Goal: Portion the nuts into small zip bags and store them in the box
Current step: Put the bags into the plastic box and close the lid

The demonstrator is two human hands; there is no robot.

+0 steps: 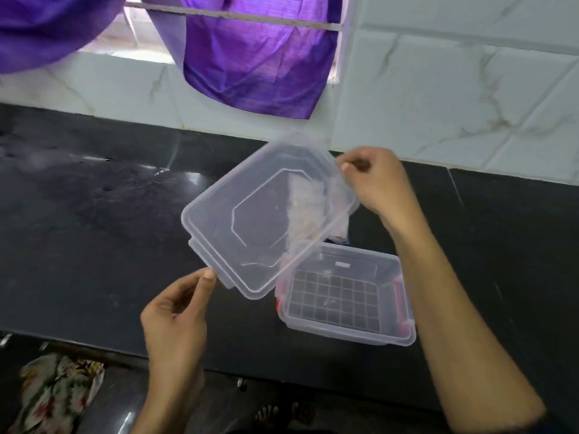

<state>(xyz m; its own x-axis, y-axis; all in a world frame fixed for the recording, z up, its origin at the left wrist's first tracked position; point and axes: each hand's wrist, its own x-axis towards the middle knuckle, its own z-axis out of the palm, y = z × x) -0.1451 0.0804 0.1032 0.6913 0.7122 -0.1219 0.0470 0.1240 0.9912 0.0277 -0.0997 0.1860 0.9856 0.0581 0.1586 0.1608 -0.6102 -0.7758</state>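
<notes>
A clear plastic lid (250,220) hangs tilted above the black counter, held at two opposite corners. My left hand (175,317) pinches its near corner between thumb and fingers. My right hand (372,180) pinches the far right corner. Below and to the right, the clear box (404,335) stands open on the counter, with red latches on its sides and a grid-patterned floor. Through the lid I see a pale, blurred packet (305,202) lying behind the box; its contents cannot be made out.
The black stone counter (94,214) runs left to right, backed by a white marble-tiled wall (454,98). Purple cloth (250,64) hangs from a window bar above. A floral cloth (53,393) lies on the floor below the counter's front edge.
</notes>
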